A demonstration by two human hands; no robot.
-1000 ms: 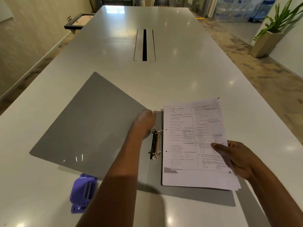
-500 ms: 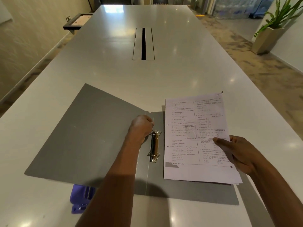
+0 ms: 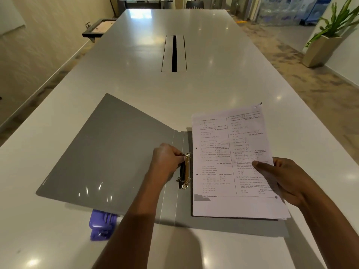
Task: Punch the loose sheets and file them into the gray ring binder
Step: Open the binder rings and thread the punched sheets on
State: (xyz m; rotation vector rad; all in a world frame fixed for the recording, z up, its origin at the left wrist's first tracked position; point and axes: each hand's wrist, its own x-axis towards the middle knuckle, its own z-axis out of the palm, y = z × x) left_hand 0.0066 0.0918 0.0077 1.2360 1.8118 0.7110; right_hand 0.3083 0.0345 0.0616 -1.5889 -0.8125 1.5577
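The gray binder (image 3: 116,152) lies open and flat on the table (image 3: 194,84). Its left cover spreads to the left and far side. The ring bar (image 3: 187,168) stands in the middle, on the spine, and its long axis runs from near to far. The left hand (image 3: 167,162) is right on it: the fingers are curled and pinch the far end of the bar, I think to open the rings. If the rings are open or closed, I cannot tell.

The right hand (image 3: 285,179) grips the sheets (image 3: 229,162) at their right edge, with the thumb on top and the other fingers under. The sheets are over the right cover, and their long axis is almost parallel to the bar. Their left edge is just beside the bar, on its right, and does not yet cover it. Two small dark marks near this left edge may be the punched holes. They seem to sit a little farther away than the two rings.

So the coming move is short. The sheets must go left and slightly nearer until the holes meet the rings. The right hand carries the sheets, and the left hand is the nearer one to the rings.

The purple punch (image 3: 103,226) lies at the near left, partly under the left cover.
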